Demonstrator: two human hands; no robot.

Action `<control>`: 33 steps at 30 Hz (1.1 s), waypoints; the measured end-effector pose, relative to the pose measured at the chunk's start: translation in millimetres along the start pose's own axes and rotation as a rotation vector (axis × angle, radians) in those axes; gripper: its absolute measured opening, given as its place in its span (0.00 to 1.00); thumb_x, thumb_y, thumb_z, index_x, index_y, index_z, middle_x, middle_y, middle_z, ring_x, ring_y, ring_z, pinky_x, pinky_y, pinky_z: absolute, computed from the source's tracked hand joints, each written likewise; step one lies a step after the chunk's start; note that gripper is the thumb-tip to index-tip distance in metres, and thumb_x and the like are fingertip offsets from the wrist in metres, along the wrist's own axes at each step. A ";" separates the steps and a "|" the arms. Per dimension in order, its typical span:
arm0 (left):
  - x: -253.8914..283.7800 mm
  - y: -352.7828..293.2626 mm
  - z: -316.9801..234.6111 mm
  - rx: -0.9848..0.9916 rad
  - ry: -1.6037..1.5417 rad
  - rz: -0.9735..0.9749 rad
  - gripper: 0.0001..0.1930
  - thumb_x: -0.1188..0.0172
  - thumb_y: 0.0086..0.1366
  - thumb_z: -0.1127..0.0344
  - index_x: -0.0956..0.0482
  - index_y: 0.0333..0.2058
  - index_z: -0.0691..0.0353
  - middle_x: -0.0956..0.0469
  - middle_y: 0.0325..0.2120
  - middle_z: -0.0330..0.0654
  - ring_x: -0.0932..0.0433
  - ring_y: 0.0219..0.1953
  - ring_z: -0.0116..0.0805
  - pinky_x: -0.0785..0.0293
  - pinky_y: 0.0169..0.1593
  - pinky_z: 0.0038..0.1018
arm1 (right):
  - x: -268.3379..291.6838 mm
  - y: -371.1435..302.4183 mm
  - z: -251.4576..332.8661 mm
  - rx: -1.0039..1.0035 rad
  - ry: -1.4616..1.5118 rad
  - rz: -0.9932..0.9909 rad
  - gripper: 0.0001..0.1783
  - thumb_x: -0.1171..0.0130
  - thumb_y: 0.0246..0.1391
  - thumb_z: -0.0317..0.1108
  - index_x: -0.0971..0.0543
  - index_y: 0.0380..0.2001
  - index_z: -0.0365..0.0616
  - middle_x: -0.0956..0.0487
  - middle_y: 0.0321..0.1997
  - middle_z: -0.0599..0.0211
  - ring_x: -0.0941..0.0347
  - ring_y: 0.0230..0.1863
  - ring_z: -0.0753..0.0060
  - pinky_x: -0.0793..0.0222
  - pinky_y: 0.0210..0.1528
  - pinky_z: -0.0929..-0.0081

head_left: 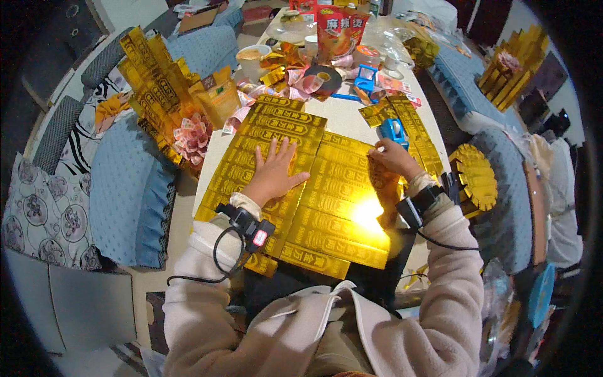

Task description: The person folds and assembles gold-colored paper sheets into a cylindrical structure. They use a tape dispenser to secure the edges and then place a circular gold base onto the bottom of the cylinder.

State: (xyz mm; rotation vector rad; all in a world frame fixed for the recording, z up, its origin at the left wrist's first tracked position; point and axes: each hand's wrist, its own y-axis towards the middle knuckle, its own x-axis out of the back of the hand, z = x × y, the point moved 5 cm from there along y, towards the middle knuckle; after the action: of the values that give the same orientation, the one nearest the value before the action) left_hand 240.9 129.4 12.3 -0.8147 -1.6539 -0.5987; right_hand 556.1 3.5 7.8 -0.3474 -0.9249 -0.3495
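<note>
Large embossed gold foil paper sheets [342,188] overlap one another at the table's near end. My left hand [276,169] lies flat on the left-hand sheets [242,163], fingers spread and the palm pressed down. At the upper right corner of the right-hand sheet, my right hand [396,158] is closed, with thumb and fingertips pinched together. Whether it grips the sheet's edge or a small piece there is too small to tell. Just beyond that hand sits a blue tape dispenser [394,132], resting on more gold strips [418,135].
Farther along the table [213,147] are a red food packet [341,31], a white tub [253,60], a blue stand [364,81] and pink paper pieces. Folded gold paper stacks [151,88] with a pink paper flower [191,138] stand left. A gold round piece [474,179] is at right.
</note>
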 end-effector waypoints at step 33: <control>1.6 56.6 147.3 0.380 -0.534 -0.465 0.40 0.24 0.56 0.48 0.27 0.60 0.68 0.22 0.56 0.56 0.21 0.56 0.54 0.25 0.59 0.42 | -37.1 -77.0 -47.0 -0.051 0.560 -0.224 0.41 0.31 0.59 0.35 0.37 0.72 0.39 0.39 0.75 0.44 0.44 0.77 0.49 0.49 0.77 0.64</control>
State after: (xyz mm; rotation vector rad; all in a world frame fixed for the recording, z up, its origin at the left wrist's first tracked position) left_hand 193.4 276.0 -21.9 -0.3149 -2.3892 -0.3701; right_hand 535.3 -80.1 -37.9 -0.1751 -0.4038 -0.6391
